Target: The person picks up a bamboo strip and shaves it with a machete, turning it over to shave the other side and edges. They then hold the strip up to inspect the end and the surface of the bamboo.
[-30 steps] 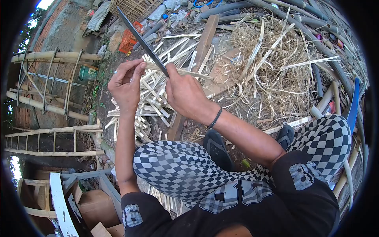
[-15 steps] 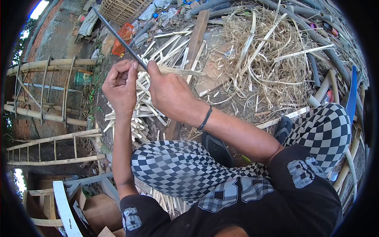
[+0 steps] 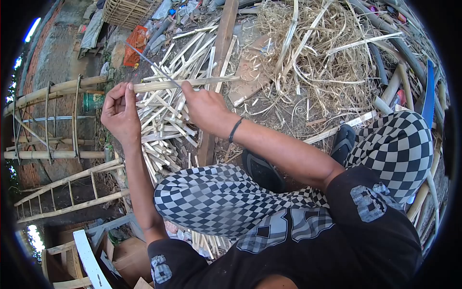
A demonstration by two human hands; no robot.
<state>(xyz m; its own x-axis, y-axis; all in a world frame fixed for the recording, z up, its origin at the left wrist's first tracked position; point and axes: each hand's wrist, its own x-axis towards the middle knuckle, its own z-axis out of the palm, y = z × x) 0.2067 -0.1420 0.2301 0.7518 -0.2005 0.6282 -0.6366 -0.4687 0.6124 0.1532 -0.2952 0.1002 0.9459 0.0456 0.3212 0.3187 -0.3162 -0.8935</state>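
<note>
L hand [image 3: 120, 110] pinching strip [image 3: 154, 87], R hand [image 3: 206, 107] clasping knife [image 3: 155, 65]; orange crate [image 3: 136, 42] nr basket [image 3: 126, 13], contents unclr.

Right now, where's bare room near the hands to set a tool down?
Best: the flat brown board, mostly bare, between the wooden plank and the heap of curly shavings. Smaller: lightly littered soil between the plank's near end and the sandal nearest it. Crowded: the pile of bamboo strips seen beside the left hand, plus that heap.
</note>
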